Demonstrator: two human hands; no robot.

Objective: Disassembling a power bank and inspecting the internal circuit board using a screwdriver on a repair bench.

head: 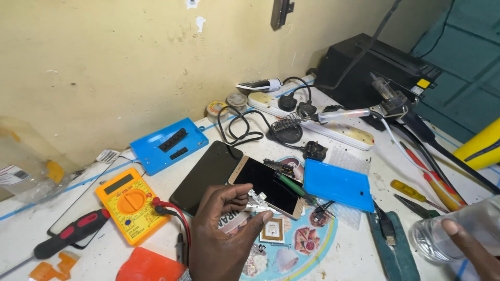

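My left hand (224, 234) is low in the middle, its fingers pinched on a small crumpled silvery piece (256, 200) just above a gold-framed phone (268, 186) that lies screen up on the workbench. A green-handled tool (291, 186) rests across the phone. My right hand (476, 250) is at the bottom right corner and grips a clear plastic bottle (453, 231) lying on its side.
A yellow multimeter (130, 204) with red and black leads sits left. A dark phone panel (208, 176), blue box (167, 144), blue tray (337, 184), soldering iron on a stand (333, 115), power strip (317, 122), black machine (375, 67) and screwdrivers (422, 182) crowd the bench.
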